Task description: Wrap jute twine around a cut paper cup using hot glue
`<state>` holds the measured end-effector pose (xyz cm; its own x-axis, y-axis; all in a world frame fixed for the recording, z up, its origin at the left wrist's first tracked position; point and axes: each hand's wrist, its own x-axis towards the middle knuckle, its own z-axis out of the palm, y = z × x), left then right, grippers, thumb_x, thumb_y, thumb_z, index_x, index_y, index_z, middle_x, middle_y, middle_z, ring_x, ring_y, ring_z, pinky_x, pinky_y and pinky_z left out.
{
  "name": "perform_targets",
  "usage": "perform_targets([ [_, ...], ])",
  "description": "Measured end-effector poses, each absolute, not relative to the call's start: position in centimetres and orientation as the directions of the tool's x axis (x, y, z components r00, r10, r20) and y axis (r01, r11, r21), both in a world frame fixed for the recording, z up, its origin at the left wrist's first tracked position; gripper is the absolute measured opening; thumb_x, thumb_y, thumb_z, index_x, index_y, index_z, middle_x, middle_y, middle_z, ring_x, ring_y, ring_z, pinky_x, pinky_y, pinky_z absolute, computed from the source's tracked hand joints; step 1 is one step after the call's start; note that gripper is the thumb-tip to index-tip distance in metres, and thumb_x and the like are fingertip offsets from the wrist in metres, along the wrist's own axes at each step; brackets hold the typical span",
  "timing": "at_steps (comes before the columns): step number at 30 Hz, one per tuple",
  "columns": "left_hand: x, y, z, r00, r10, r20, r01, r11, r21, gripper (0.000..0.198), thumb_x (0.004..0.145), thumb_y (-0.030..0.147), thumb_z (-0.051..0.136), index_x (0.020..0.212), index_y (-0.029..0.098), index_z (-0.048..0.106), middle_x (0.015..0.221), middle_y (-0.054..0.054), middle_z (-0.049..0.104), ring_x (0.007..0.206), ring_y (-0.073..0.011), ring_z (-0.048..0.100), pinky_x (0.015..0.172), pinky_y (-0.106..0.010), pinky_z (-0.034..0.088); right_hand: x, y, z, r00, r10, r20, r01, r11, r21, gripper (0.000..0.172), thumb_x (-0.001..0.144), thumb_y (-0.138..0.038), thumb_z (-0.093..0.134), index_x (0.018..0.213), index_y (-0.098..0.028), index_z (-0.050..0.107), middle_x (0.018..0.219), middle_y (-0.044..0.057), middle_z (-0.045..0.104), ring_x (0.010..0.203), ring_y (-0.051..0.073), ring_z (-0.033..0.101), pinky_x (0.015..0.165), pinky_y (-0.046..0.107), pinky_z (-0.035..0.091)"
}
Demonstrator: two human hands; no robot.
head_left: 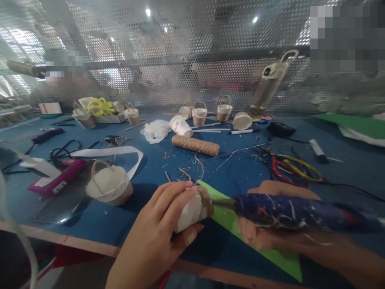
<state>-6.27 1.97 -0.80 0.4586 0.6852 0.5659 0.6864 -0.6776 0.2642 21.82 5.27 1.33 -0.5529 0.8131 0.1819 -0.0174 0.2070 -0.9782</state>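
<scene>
My left hand [164,224] is closed around a small white paper cup [191,212] lying on its side, with brown twine wound about one end. In my right hand [258,228], blurred by motion, is a dark blue hot glue gun [279,210] streaked with strands of glue. Its metal nozzle points left and meets, or nearly meets, the twine-wrapped end of the cup. Beneath the cup and glue gun lies a bright green sheet [279,263]. Behind my left hand, a spool of twine [195,145] rests with a loose strand trailing toward the cup.
A small twine-handled basket [110,184] stands left, near a purple box-like item [57,178]. Red and yellow-handled pliers [290,168] lie right. Several finished baskets [199,114], a tilted clear bottle [267,86] and yellow tape rings [100,107] line the back before a perforated metal screen [180,48].
</scene>
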Motion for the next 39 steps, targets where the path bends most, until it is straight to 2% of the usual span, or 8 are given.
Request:
perform_targets([
  [6,-6.2,2.1,-0.8,0.456,0.679,0.576,0.679,-0.683,0.267,0.047,0.105,0.028,0.059,0.150,0.021,0.045,0.147,-0.011,0.058,0.134,-0.0247,0.053,0.114,-0.039,0.049,21.4,5.0,1.5,-0.569,0.790,0.229,-0.015,0.268,-0.963,0.018,0.082,-0.019,0.084,0.088,-0.032,0.074,0.089,0.001,0.080,0.078,0.022,0.078,0.068,0.031,0.062],
  [11,-6.2,2.1,-0.8,0.455,0.684,0.571,0.686,-0.678,0.265,0.047,0.104,0.029,0.060,0.148,0.021,0.046,0.146,-0.011,0.058,0.133,-0.0251,0.054,0.113,-0.039,0.051,21.3,5.1,1.4,-0.614,0.781,0.112,-0.038,0.112,-0.993,0.022,0.077,-0.022,0.087,0.090,-0.035,0.074,0.071,-0.006,0.075,0.043,0.014,0.066,0.037,0.022,0.046],
  [17,-6.1,2.0,-0.7,0.452,0.691,0.564,0.696,-0.669,0.261,0.048,0.104,0.030,0.061,0.149,0.022,0.045,0.146,-0.011,0.058,0.132,-0.0261,0.054,0.113,-0.041,0.051,21.8,5.7,2.0,-0.494,0.834,0.246,0.134,0.352,-0.926,0.020,0.074,-0.027,0.087,0.075,-0.033,0.068,0.060,-0.007,0.062,0.038,0.011,0.045,0.030,0.026,0.032],
  [22,-6.1,1.9,-0.8,0.447,0.697,0.561,0.702,-0.662,0.262,0.050,0.102,0.026,0.064,0.148,0.024,0.044,0.146,-0.010,0.058,0.133,-0.0264,0.053,0.113,-0.042,0.051,21.7,5.5,2.4,-0.441,0.845,0.301,0.172,0.409,-0.896,0.017,0.077,-0.029,0.087,0.081,-0.035,0.071,0.065,-0.006,0.064,0.043,0.013,0.054,0.035,0.025,0.042],
  [26,-6.2,1.9,-0.7,0.451,0.699,0.555,0.709,-0.658,0.252,0.047,0.103,0.027,0.062,0.146,0.024,0.045,0.144,-0.011,0.058,0.132,-0.0272,0.054,0.112,-0.042,0.052,21.3,5.5,2.2,-0.533,0.805,0.260,0.005,0.310,-0.951,0.026,0.085,-0.018,0.081,0.098,-0.039,0.073,0.087,-0.004,0.078,0.059,0.015,0.073,0.045,0.021,0.057],
  [32,-6.1,2.0,-0.7,0.450,0.698,0.556,0.715,-0.655,0.244,0.046,0.103,0.030,0.062,0.146,0.023,0.046,0.141,-0.011,0.059,0.130,-0.0259,0.055,0.112,-0.039,0.052,21.6,5.4,2.0,-0.626,0.759,0.177,-0.090,0.156,-0.984,0.015,0.098,-0.020,0.069,0.099,-0.034,0.070,0.083,-0.005,0.080,0.065,0.012,0.077,0.064,0.021,0.062],
  [36,-6.1,2.0,-0.8,0.453,0.686,0.570,0.700,-0.669,0.248,0.049,0.103,0.027,0.063,0.148,0.024,0.044,0.145,-0.011,0.058,0.133,-0.0260,0.053,0.112,-0.041,0.051,21.8,5.4,1.7,-0.634,0.763,0.129,-0.149,0.043,-0.988,0.024,0.087,-0.018,0.081,0.095,-0.035,0.067,0.074,-0.008,0.077,0.052,0.010,0.071,0.050,0.015,0.054],
  [39,-6.2,1.9,-0.8,0.450,0.690,0.567,0.699,-0.667,0.258,0.049,0.103,0.029,0.063,0.148,0.024,0.044,0.145,-0.010,0.059,0.132,-0.0268,0.054,0.110,-0.042,0.053,21.5,5.5,1.9,-0.613,0.775,0.154,-0.104,0.113,-0.988,0.032,0.076,-0.012,0.088,0.091,-0.033,0.069,0.079,-0.006,0.077,0.062,0.012,0.073,0.054,0.018,0.056],
])
